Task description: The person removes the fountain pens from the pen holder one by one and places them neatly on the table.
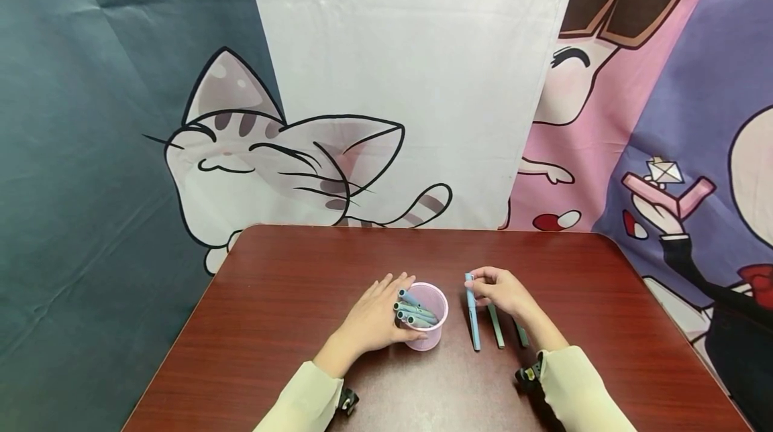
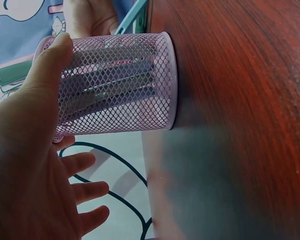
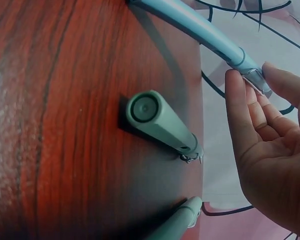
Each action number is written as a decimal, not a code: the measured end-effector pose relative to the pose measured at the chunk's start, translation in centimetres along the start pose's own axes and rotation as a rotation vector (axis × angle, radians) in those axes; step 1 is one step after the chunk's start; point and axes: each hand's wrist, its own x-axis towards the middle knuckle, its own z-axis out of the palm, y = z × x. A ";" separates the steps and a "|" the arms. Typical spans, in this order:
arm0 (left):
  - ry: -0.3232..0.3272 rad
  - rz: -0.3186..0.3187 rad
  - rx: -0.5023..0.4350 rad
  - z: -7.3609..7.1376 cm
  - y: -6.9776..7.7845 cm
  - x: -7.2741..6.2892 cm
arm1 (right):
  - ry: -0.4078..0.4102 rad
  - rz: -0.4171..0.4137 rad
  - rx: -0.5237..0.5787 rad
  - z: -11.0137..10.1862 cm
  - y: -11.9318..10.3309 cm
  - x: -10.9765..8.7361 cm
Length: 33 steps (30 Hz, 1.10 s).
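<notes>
A pink mesh pen holder (image 1: pixel 425 341) stands upright on the table with several blue and green pens (image 1: pixel 417 316) leaning in it. My left hand (image 1: pixel 377 316) holds it at the rim, thumb on the near side and the other fingers spread past the far side. To its right, my right hand (image 1: pixel 504 294) pinches a light blue pen (image 1: pixel 473 318) by its clip end between thumb and fingers. This pen slants, its other end down at the tabletop. Beside it two green pens, one nearer (image 3: pixel 162 122) and one farther right (image 3: pixel 177 220), lie on the table.
The reddish-brown wooden table (image 1: pixel 290 351) has its far edge against a printed cloth backdrop (image 1: pixel 386 49) showing a cartoon cat and a cartoon figure. Dark wrist cameras sit at both sleeve cuffs, the right one (image 1: pixel 529 375) close to the tabletop.
</notes>
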 end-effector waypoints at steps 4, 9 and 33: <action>0.002 0.001 0.003 0.0 0.0 0.0 | 0.034 0.004 -0.035 0.3 -0.1 0.4; 0.008 0.010 0.002 0.0 0.0 0.1 | 0.058 0.004 -0.071 0.5 0.1 0.8; -0.001 -0.002 -0.016 -0.1 0.2 0.0 | 0.158 0.062 -0.416 2.0 0.3 1.6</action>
